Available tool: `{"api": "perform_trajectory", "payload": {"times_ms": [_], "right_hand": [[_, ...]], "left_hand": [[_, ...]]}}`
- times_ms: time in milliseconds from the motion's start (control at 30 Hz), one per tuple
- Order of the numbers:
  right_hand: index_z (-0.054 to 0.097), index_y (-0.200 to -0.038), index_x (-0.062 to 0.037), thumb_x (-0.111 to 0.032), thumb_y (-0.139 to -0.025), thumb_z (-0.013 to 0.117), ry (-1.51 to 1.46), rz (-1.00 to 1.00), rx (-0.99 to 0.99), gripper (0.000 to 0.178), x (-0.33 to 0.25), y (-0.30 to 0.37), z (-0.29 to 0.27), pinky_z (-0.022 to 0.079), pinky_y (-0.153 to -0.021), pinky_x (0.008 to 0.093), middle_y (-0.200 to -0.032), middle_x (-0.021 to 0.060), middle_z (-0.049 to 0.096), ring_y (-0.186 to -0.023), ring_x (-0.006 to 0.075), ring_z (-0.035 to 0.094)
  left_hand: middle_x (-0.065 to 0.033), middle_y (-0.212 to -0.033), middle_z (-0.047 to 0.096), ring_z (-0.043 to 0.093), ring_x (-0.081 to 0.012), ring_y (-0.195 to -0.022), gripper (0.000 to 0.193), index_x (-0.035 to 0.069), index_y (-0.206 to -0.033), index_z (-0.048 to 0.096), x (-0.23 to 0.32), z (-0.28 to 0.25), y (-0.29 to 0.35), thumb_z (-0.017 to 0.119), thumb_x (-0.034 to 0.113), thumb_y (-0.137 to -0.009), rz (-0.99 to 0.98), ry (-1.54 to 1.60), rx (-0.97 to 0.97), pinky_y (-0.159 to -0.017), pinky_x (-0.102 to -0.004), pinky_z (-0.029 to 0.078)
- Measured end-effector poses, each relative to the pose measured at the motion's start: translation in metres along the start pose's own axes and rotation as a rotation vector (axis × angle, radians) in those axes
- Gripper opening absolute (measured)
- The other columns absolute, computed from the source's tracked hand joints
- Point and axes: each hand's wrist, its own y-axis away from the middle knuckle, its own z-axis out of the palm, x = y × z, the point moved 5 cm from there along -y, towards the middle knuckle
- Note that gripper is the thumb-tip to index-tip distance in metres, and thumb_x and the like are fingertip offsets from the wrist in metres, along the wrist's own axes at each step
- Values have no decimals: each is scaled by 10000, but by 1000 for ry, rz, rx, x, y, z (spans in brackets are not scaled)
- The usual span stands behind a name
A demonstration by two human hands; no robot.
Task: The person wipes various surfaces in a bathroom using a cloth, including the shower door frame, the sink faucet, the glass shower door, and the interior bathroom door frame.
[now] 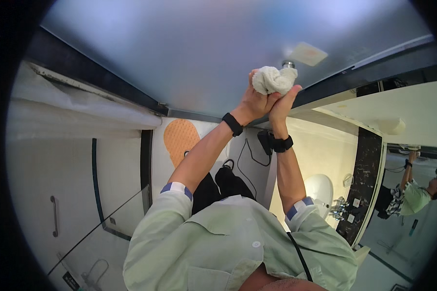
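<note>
A bunched white cloth (274,80) is pressed around a small round metal knob (288,64) on a frosted glass door (189,63). My left hand (255,101) grips the cloth from the left, its fingertips partly behind the folds. From the right and below, my right hand (283,104) closes on the same cloth, its wrist close beside the left one. The top of the knob shows above the cloth; the rest is covered. A pale rectangular plate (310,54) is fixed to the glass just beyond the knob.
A dark frame (97,72) edges the door. An orange slipper-shaped mat (179,138) lies on the floor by my feet. A black device with a cable (265,141) is near my right wrist. To the right are a white washbasin (319,189), a tap (340,207) and a mirror (417,194).
</note>
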Motion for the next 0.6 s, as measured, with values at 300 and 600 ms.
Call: {"api": "perform_trajectory", "payload": {"times_ms": [300,600], "right_hand": [[390,-1368,-9,-519,-1045,333,13,-73,57,607,101,40,-47,454,-1019,349,-1282,98,542,-1155,210,559],[525,-1240,12,-167,-1001,516,278,-222,81,300,148,66,-55,465,-941,348,-1237,90,574,-1107,205,567]], "left_hand": [[-155,-1193,508,481,-357,-1101,495,53,-1182,514,-4,4,58,709,342,-830,75,85,47,-983,-447,397],[-169,-1163,568,554,-382,-1089,431,55,-1219,543,-32,15,111,664,240,-849,-452,236,-135,-920,-428,477]]}}
